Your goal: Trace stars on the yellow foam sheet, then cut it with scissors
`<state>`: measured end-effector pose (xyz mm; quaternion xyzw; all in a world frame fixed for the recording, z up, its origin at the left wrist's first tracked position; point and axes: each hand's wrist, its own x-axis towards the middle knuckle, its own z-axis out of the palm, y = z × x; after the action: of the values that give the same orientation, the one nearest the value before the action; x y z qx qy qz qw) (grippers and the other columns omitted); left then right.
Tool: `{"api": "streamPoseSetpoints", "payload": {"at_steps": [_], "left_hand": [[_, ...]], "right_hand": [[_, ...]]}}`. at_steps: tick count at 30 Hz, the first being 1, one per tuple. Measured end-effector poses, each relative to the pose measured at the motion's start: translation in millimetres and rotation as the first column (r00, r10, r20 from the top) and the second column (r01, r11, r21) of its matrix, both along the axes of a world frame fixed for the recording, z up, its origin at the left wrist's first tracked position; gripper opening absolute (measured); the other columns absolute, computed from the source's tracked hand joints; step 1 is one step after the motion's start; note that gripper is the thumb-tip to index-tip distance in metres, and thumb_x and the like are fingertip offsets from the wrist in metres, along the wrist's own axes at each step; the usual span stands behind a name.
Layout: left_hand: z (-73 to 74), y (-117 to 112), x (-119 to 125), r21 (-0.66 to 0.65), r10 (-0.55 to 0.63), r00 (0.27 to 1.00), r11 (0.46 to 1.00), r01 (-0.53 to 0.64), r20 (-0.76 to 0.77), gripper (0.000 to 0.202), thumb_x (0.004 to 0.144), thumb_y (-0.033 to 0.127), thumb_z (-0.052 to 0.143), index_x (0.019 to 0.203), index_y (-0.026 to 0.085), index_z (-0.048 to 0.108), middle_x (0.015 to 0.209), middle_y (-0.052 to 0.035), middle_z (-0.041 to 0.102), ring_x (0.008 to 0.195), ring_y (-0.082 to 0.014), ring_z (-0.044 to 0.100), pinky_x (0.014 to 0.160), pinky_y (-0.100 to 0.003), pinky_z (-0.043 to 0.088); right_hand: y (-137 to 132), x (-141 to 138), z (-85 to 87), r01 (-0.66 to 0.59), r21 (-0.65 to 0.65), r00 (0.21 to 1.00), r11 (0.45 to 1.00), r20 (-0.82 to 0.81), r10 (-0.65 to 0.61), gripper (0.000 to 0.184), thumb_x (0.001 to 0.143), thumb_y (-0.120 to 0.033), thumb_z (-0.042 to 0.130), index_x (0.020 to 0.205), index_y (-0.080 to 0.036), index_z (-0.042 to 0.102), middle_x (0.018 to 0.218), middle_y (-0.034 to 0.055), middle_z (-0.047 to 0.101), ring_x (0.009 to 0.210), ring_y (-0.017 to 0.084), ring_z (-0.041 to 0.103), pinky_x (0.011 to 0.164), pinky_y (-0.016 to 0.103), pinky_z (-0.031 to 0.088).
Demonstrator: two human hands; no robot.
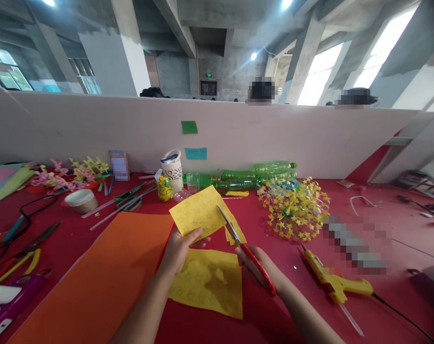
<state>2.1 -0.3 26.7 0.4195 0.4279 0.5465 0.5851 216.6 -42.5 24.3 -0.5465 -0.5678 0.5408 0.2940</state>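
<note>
My left hand grips a yellow sheet printed with faint star outlines, thumb on top near its lower edge. Red-handled scissors are in my right hand, its fingers closed around the handles. The scissor blades lie at the sheet's right side, where a narrower yellow piece angles downward. Beneath my hands, a second yellow sheet with star outlines rests on the red table. An orange sheet lies to the left, partly covered by my left forearm.
On the right are a yellow glue gun with its cord and a bunch of yellow stars. Green plastic bottles and a white cup line the partition. Dark-bladed scissors and a small tub sit at left.
</note>
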Motion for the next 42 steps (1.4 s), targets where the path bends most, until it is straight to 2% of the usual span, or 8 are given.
{"api": "streamPoseSetpoints", "payload": {"at_steps": [4, 15, 18, 21, 26, 33, 42], "left_hand": [[-2.5, 0.8, 0.7, 0.001, 0.002, 1.000, 1.000, -0.002, 0.012, 0.042, 0.066, 0.032, 0.072, 0.101, 0.011, 0.061, 0.092, -0.0118, 0.068, 0.069, -0.0262, 0.068, 0.053, -0.028, 0.052], [-4.6, 1.3, -1.6, -0.006, 0.029, 0.999, 1.000, -0.028, 0.016, 0.044, 0.065, 0.030, 0.072, 0.102, 0.009, 0.060, 0.083, -0.0106, 0.068, 0.066, -0.0263, 0.067, 0.054, -0.030, 0.054], [-4.0, 0.9, -1.2, 0.001, 0.035, 0.999, 0.999, -0.035, 0.022, 0.041, 0.067, 0.031, 0.071, 0.101, 0.009, 0.060, 0.088, -0.0114, 0.067, 0.066, -0.0256, 0.067, 0.053, -0.030, 0.054], [-4.6, 1.2, 0.1, 0.002, 0.038, 0.999, 0.999, -0.038, 0.024, 0.040, 0.069, 0.031, 0.071, 0.102, 0.011, 0.060, 0.094, -0.0119, 0.066, 0.065, -0.0248, 0.067, 0.053, -0.030, 0.054], [-6.3, -0.2, 3.4, 0.010, -0.024, 1.000, 1.000, 0.024, -0.001, 0.039, 0.070, 0.032, 0.070, 0.101, 0.009, 0.060, 0.092, -0.0126, 0.067, 0.065, -0.0248, 0.067, 0.055, -0.032, 0.054], [-4.9, -4.8, 9.5, 0.026, -0.053, 0.998, 0.998, 0.053, -0.019, 0.036, 0.075, 0.031, 0.066, 0.104, 0.011, 0.060, 0.097, -0.0117, 0.066, 0.068, -0.0243, 0.067, 0.057, -0.031, 0.053], [-10.4, -4.0, 10.8, -0.001, -0.037, 0.999, 0.999, 0.037, -0.005, 0.030, 0.073, 0.032, 0.068, 0.094, 0.011, 0.064, 0.097, -0.0110, 0.066, 0.070, -0.0252, 0.067, 0.059, -0.031, 0.053]], "right_hand": [[0.1, -1.7, 0.0, -0.023, 0.013, 1.000, 1.000, 0.020, 0.023, 0.047, 0.078, -0.062, 0.040, 0.065, -0.017, 0.043, 0.041, -0.0055, 0.038, 0.034, 0.006, 0.033, 0.036, 0.019, 0.021], [1.5, 0.4, -0.3, -0.018, 0.058, 0.999, 0.998, 0.052, 0.015, 0.045, 0.079, -0.058, 0.042, 0.060, -0.017, 0.041, 0.045, -0.0038, 0.041, 0.035, 0.005, 0.034, 0.037, 0.019, 0.023], [1.2, -0.1, -0.7, -0.019, 0.056, 0.998, 0.998, 0.060, 0.016, 0.045, 0.079, -0.059, 0.043, 0.061, -0.017, 0.043, 0.044, -0.0043, 0.040, 0.035, 0.006, 0.034, 0.037, 0.020, 0.023], [0.0, -2.0, -0.8, -0.015, 0.039, 0.998, 0.999, 0.054, 0.013, 0.046, 0.079, -0.060, 0.040, 0.063, -0.017, 0.043, 0.042, -0.0054, 0.038, 0.033, 0.005, 0.033, 0.036, 0.019, 0.023], [-1.7, -5.0, -3.1, -0.024, -0.023, 1.000, 0.999, -0.016, 0.024, 0.047, 0.078, -0.064, 0.038, 0.070, -0.018, 0.043, 0.040, -0.0076, 0.036, 0.031, 0.006, 0.034, 0.032, 0.017, 0.023], [0.6, -9.0, -10.5, 0.033, -0.076, 0.992, 0.997, -0.115, -0.042, 0.047, 0.076, -0.065, 0.040, 0.068, -0.019, 0.040, 0.036, -0.0095, 0.031, 0.027, 0.006, 0.030, 0.028, 0.017, 0.021], [-2.0, -12.4, -1.2, 0.065, -0.055, 0.995, 0.996, -0.071, -0.069, 0.046, 0.079, -0.061, 0.039, 0.063, -0.018, 0.039, 0.038, -0.0083, 0.034, 0.028, 0.004, 0.032, 0.031, 0.016, 0.021]]}}
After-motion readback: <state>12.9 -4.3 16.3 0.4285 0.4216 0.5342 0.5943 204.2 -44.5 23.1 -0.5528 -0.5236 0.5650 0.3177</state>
